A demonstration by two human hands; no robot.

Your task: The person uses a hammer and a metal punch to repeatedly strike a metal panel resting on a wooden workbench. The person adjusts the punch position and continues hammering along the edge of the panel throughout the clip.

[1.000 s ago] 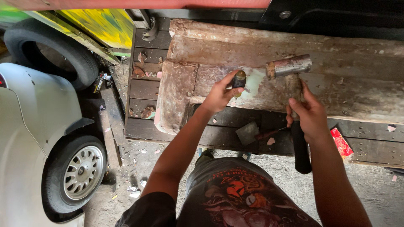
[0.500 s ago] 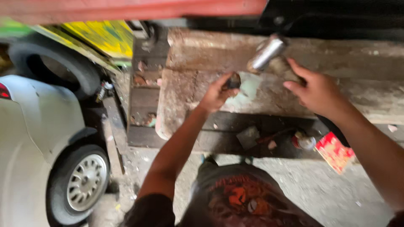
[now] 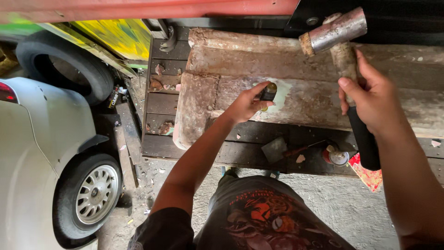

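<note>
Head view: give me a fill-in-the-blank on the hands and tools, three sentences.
1. The right hand grips a ____ with a metal head, raised above the rusty panel.
2. The left hand presses a dark chisel against the pale ____ patch on that panel.
3. At lower left stands a ____ car with a spoked wheel.

Missing words: hammer; scraped; white
</note>
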